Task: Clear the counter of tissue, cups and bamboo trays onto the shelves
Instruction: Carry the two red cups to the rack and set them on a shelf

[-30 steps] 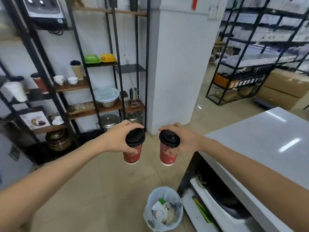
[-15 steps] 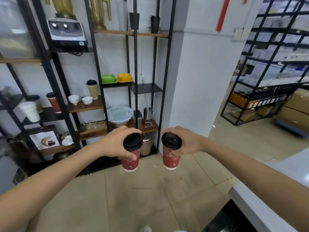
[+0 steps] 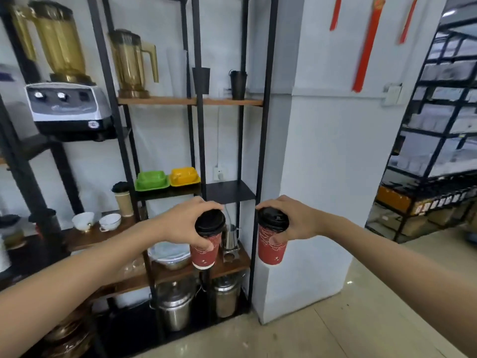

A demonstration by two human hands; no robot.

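Two red cups (image 3: 205,250) (image 3: 271,245), one per hand (image 3: 187,226) (image 3: 296,220)

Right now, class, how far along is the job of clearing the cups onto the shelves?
Midway. In hand: the left hand grips one red cup and the right hand the other red cup, both lidded and carried before the black shelf unit. Left: neither cup is set down yet. The counter is out of view, so nothing else can be judged.
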